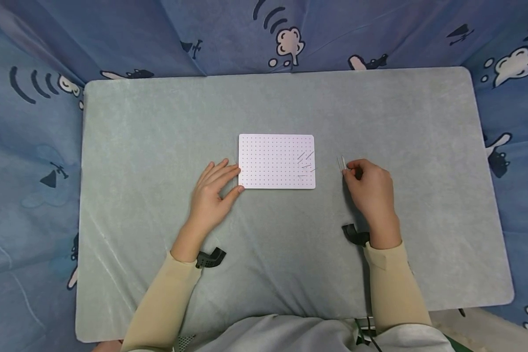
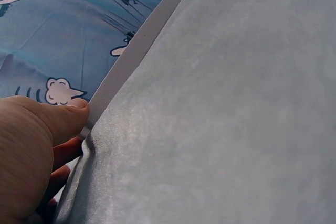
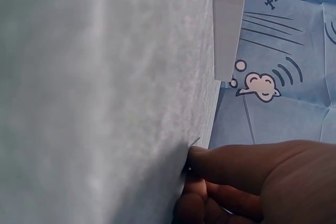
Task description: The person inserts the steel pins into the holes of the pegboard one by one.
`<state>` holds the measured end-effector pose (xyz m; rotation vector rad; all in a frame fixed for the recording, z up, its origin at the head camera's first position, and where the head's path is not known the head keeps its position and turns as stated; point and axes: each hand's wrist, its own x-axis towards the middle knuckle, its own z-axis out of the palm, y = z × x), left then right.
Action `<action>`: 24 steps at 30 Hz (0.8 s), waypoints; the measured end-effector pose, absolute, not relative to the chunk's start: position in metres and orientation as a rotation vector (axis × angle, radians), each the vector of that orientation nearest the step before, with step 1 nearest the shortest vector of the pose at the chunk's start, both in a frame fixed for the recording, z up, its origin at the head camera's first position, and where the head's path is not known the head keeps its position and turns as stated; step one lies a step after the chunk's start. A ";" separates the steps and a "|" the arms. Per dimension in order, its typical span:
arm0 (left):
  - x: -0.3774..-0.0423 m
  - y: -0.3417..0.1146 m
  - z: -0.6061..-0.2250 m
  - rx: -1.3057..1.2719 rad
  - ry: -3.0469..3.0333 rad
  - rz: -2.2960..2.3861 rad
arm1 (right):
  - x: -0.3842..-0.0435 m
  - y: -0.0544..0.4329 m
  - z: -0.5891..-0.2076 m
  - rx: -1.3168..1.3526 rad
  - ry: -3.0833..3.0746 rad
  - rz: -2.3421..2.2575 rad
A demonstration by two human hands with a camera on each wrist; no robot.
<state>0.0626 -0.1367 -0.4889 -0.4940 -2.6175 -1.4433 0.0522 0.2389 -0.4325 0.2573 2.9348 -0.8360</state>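
Observation:
A white pegboard (image 1: 273,161) with rows of small holes lies on the grey table. Several thin metal pins (image 3: 270,29) stand up from it, near its right end in the head view. My left hand (image 1: 212,194) rests at the near left corner, fingers loosely spread; the forefinger touches the left edge and the thumb (image 2: 71,115) lies against the corner. To the right of the board, my right hand (image 1: 371,188) pinches a thin metal pin (image 3: 195,141) between thumb and forefinger, close over the cloth. Its tip shows past the fingertips; the remaining fingers are curled under.
A grey cloth covers the table (image 1: 440,195). Blue patterned curtains (image 1: 229,34) hang along its back and sides. A black wrist mount (image 1: 211,257) is on the left wrist and another black mount (image 1: 355,234) on the right. A cable (image 1: 369,325) runs at the near edge.

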 end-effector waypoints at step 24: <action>0.063 -0.137 -0.490 -0.494 -2.623 -1.437 | 0.049 0.238 -0.434 0.262 2.968 -0.824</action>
